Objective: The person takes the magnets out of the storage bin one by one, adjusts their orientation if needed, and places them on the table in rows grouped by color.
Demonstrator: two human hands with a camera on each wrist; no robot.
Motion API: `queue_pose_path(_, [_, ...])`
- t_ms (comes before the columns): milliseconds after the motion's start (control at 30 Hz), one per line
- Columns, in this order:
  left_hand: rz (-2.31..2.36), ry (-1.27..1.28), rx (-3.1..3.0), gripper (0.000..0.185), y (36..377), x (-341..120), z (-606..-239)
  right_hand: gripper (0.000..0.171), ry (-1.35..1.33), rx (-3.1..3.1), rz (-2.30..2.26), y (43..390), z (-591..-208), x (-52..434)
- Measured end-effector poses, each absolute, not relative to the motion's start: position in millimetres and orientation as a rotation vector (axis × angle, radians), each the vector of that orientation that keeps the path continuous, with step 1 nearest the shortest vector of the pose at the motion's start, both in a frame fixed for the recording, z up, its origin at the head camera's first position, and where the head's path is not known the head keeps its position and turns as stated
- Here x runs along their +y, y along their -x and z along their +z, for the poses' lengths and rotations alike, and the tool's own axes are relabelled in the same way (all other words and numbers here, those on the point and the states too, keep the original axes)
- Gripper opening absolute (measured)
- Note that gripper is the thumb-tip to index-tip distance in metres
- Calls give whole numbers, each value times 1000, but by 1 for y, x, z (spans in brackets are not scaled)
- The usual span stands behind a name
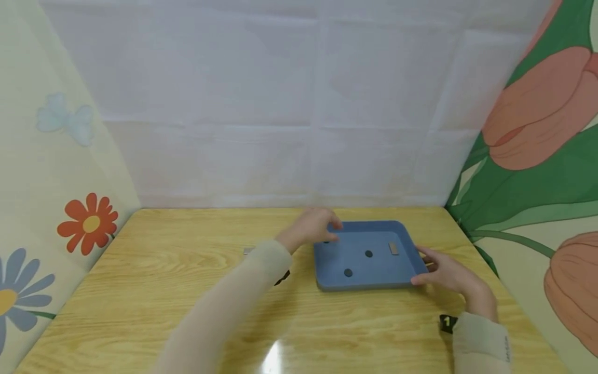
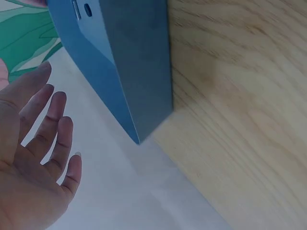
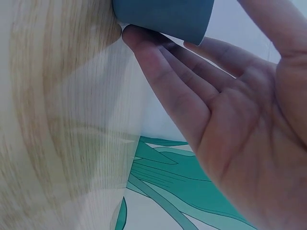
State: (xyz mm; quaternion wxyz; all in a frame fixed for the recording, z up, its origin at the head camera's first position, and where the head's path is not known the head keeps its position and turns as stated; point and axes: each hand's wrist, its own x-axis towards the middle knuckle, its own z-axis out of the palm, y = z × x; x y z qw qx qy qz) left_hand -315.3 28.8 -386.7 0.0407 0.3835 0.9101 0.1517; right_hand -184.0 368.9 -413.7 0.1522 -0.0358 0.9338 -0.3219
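A shallow blue rectangular tray [image 1: 359,283] sits on the wooden table. Inside lie small dark discs [image 1: 368,254] and a small grey-brown rectangular piece [image 1: 394,248]; another dark disc is partly hidden near the left hand. My left hand [image 1: 314,227] hovers by the tray's far left corner, fingers loosely spread and holding nothing. In the left wrist view the tray's outer wall [image 2: 139,62] stands apart from those fingers. My right hand [image 1: 444,270] holds the tray's right side, thumb at the near right corner and fingertips against the outside and lower edge of the wall.
A small grey piece [image 1: 249,251] lies on the table [image 1: 196,291], partly covered by the left sleeve. A black strap with a yellow mark [image 1: 448,323] shows at the right wrist. White cloth [image 1: 233,104] hangs behind the table, and flower-patterned panels [image 1: 537,218] flank it.
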Motion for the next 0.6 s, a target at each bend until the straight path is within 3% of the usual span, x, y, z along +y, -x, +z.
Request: queue_pose_path(600, [461,-1221,2733,32,308,93,-390,103,113,2695,-938,184,-413,367])
